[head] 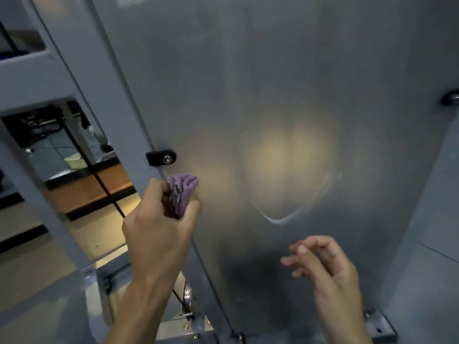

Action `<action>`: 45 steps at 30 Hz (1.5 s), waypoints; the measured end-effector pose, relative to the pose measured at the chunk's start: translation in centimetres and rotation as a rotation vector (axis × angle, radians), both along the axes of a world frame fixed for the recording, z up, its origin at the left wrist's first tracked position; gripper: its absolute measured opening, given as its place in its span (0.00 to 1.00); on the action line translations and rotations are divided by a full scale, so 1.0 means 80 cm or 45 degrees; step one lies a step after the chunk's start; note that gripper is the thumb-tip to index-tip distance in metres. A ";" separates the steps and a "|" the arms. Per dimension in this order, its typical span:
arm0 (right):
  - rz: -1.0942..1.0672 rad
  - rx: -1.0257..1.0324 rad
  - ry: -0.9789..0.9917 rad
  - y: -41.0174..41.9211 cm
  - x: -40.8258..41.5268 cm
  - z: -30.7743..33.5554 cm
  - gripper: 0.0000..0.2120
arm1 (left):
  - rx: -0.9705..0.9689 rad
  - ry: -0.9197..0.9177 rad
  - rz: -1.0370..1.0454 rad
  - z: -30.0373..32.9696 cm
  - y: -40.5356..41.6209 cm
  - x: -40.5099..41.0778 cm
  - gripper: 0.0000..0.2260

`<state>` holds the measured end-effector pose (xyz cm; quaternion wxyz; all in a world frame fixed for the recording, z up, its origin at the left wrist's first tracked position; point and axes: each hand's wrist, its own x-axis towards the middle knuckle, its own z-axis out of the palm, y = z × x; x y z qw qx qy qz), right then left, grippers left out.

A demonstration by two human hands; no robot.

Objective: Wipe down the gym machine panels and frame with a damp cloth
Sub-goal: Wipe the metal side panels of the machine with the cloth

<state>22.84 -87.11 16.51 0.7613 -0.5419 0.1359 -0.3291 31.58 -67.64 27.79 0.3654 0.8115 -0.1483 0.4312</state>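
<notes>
A large grey machine panel [285, 83] fills most of the view, with a curved wet streak low on its middle. My left hand [159, 224] grips a bunched purple cloth [183, 192] and holds it against the panel's left edge, just below a black bracket with a silver bolt [161, 157]. My right hand [327, 266] hovers in front of the lower panel, fingers loosely curled and holding nothing. The grey frame upright [82, 70] runs along the panel's left side.
A black cable [99, 180] runs diagonally through the frame opening at left, down to a pulley [186, 294]. A black knob [450, 98] sits at the panel's right edge. Metal base brackets [380, 324] lie at the bottom. Wooden flooring shows through the opening.
</notes>
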 end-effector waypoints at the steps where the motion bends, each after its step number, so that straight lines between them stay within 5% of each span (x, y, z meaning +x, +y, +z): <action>1: -0.183 -0.185 0.009 -0.012 -0.003 -0.002 0.07 | -0.013 -0.003 -0.013 -0.001 -0.009 0.000 0.11; 4: -0.553 -0.781 0.093 -0.050 -0.011 -0.009 0.17 | -0.026 -0.028 -0.059 0.000 -0.045 -0.001 0.12; 11: -0.437 -1.165 0.373 -0.091 -0.001 -0.036 0.39 | 0.082 -0.045 -0.167 0.004 -0.091 -0.011 0.11; 22: -0.440 -1.111 0.373 -0.094 0.002 -0.030 0.39 | 0.105 -0.092 -0.377 0.005 -0.214 -0.019 0.06; 28: -0.405 -1.112 0.392 -0.096 -0.010 -0.021 0.37 | 0.103 -0.090 -0.249 -0.010 -0.178 -0.020 0.12; 35: -0.333 -1.097 0.387 -0.098 -0.015 -0.012 0.38 | 0.196 -0.156 -0.439 0.002 -0.249 -0.022 0.11; 41: -0.276 -1.109 0.405 -0.102 -0.026 -0.010 0.35 | 0.242 -0.137 -0.160 -0.018 -0.183 -0.020 0.16; 45: -0.265 -1.098 0.415 -0.103 -0.024 -0.010 0.37 | 0.275 -0.127 -0.335 -0.009 -0.227 -0.022 0.13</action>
